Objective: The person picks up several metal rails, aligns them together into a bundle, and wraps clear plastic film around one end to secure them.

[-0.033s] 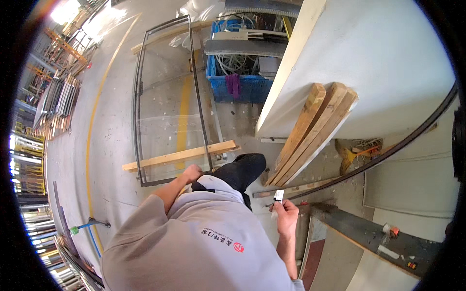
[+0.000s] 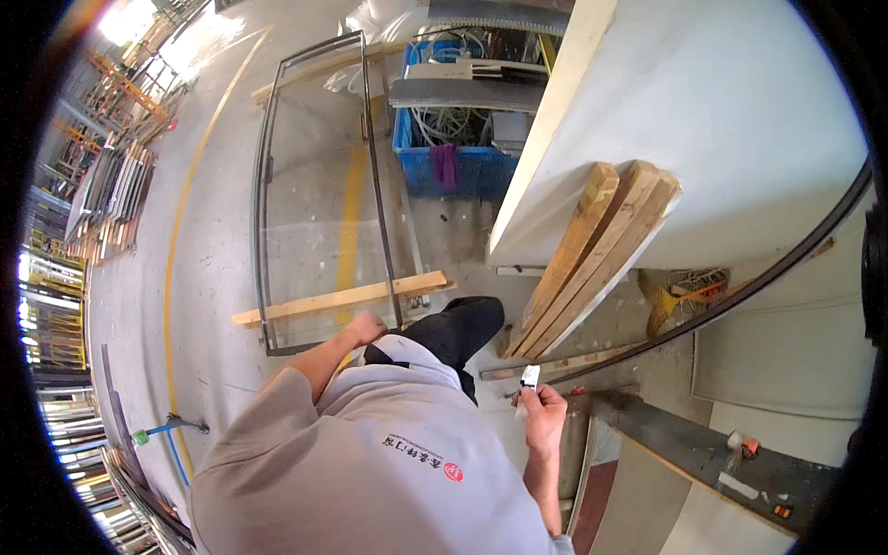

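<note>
Our left hand (image 2: 366, 327) curls near the dark frame's (image 2: 380, 199) close end; we can't tell if it grips | our right hand (image 2: 544, 413), farther off, pinches a small white thing (image 2: 530, 377) | frame lies ahead-left over a wood stick (image 2: 338, 299), long sides pointing away

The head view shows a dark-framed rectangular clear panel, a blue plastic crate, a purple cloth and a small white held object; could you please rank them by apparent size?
1. Dark-framed panel
2. Blue crate
3. Purple cloth and small white object: too alike to rank
</note>
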`<state>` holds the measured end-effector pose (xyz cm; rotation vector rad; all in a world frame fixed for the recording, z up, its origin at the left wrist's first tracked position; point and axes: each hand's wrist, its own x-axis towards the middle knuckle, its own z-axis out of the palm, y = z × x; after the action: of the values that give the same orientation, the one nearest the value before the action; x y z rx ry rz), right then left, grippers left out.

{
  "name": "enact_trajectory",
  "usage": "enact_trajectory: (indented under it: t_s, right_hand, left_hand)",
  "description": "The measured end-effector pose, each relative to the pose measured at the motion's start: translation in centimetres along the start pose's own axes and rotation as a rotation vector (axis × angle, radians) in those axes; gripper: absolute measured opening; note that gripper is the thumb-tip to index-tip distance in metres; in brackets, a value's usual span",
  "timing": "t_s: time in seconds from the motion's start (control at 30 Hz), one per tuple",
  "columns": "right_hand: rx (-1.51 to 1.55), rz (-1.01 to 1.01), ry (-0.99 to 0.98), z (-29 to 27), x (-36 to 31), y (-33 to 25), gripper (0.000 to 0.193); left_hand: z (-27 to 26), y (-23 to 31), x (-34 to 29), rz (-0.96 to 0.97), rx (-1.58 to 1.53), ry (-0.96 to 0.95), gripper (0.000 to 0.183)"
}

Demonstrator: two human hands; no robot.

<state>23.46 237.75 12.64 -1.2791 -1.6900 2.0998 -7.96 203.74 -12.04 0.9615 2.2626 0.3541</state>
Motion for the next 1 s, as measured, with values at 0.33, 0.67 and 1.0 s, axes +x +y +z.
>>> enact_trajectory:
  t_s: [0.33, 0.67, 1.0]
  right_hand:
    - [0.132, 0.017, 0.083, -1.0, 1.5, 1.0, 0.014]
    - [-0.108, -0.055, -0.167, 8.1, 11.1, -6.2, 0.006]
    - [-0.143, -0.09, -0.509, 27.6, 24.3, -11.5, 0.01]
  left_hand:
    - [-11.6, 14.7, 6.7, -0.155, -0.24, 0.038, 0.03]
    - [-16.6, 18.9, 6.3, 0.108, -0.541, 0.003, 0.03]
    - [-25.5, 13.1, 7.3, -0.047, -1.117, 0.335, 0.035]
